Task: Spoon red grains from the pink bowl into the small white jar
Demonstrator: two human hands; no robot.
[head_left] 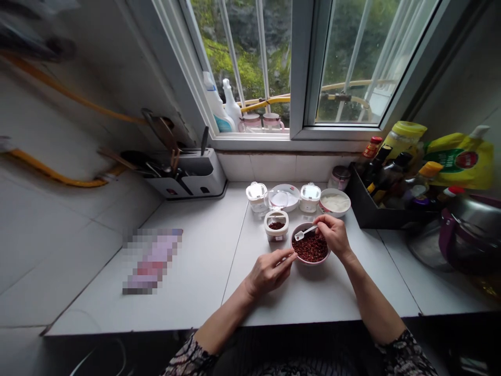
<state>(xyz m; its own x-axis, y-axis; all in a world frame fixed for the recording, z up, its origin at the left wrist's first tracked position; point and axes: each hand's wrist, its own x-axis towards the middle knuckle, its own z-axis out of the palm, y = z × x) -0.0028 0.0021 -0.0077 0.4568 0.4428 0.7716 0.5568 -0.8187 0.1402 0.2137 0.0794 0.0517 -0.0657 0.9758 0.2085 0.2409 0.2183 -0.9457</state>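
A small white plastic spoon is pinched by its handle in my right hand. Its scoop rests over dark red dried flakes or peppercorns filling a bowl. At the bowl's left rim, the fingertips of my left hand hold the edge; the thumb is hard to make out. Just left of the bowl stands a small clear seasoning jar with a white rim, some of the same dark red stuff inside.
Behind are two white-lidded jars, a white plate and a bowl of white contents. A bottle rack and metal pot stand right. A utensil holder and blurred-out packet are left.
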